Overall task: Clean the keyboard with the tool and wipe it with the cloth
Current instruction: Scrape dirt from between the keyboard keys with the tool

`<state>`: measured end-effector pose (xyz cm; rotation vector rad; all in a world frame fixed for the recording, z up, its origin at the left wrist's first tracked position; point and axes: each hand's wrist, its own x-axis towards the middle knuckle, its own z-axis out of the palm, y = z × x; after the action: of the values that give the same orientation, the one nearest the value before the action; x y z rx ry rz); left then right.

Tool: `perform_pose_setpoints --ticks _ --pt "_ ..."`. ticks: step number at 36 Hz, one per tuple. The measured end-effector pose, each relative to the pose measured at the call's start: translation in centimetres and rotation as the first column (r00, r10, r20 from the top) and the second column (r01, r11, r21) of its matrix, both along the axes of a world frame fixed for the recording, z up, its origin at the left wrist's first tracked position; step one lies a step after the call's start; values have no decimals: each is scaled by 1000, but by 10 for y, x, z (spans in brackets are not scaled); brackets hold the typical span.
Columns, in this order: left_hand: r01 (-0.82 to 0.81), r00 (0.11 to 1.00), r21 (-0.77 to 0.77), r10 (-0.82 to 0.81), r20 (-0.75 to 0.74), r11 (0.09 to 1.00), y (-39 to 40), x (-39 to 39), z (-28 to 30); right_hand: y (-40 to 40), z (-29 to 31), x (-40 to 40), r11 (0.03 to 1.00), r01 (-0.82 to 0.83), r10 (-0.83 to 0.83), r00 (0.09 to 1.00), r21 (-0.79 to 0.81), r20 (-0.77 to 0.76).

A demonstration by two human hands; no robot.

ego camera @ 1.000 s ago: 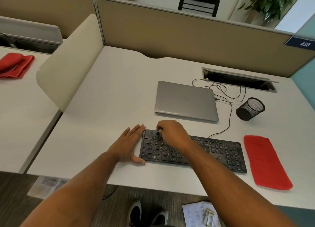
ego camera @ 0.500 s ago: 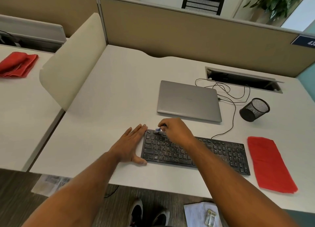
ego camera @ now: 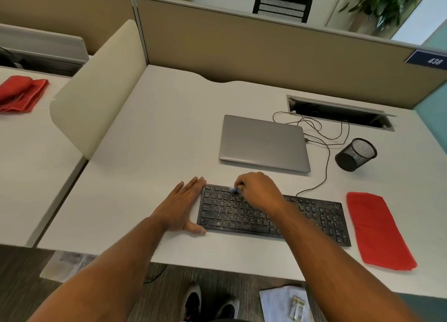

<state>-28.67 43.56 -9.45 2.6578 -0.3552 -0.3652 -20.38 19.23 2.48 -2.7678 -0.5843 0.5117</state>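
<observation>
My right hand (ego camera: 257, 192) pinches a small blue tool (ego camera: 233, 190) on the keyboard (ego camera: 314, 215); my left hand (ego camera: 180, 207) lies flat, fingers straight, against its end

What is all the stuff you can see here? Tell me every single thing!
keyboard: 1, black, speckled with crumbs, near front edge of desk
cleaning tool: 1, small, blue, at keyboard's top key row
red cloth: 1, flat on desk, right of keyboard
laptop: 1, silver, closed, behind keyboard
mesh pen cup: 1, black, tipped over, right of laptop
cables: several, black, between laptop and desk slot
desk: 1, white
folded red cloth: 1, on neighbouring desk, far left
papers: some, white, on floor
shoes: 2, dark, on floor
left hand: flat, against keyboard's left end
right hand: pinches cleaning tool
</observation>
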Motion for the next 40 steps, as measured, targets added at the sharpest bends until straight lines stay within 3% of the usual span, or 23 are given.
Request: perform_pose_setpoints --ticks 3,8,15,21,26,32,37,40 --pt "-2 1000 -6 3 6 1000 0 0 -1 -6 1 0 997 -11 11 1000 -74 1" --pt "-5 1000 -3 5 -3 1000 0 0 0 -6 4 -2 998 37 -39 999 50 32" --pt "-3 1000 4 3 -6 1000 0 0 0 -10 -3 -12 993 -113 111 993 -48 -34" --pt "-2 1000 1 2 -4 1000 0 0 -2 -10 2 -8 998 -67 67 997 -10 35" --pt "3 1000 8 -3 -3 1000 1 1 -2 -13 -4 -12 997 -76 76 996 0 -57" --pt "8 1000 10 -8 0 1000 1 0 -2 -26 -2 -4 988 106 -108 994 111 5" --pt "3 1000 4 -3 2 1000 1 1 -3 -31 -3 -5 995 66 -59 994 77 -90" --pt "2 1000 -3 -2 4 1000 1 1 -3 -31 2 -3 988 101 -95 994 114 -59"
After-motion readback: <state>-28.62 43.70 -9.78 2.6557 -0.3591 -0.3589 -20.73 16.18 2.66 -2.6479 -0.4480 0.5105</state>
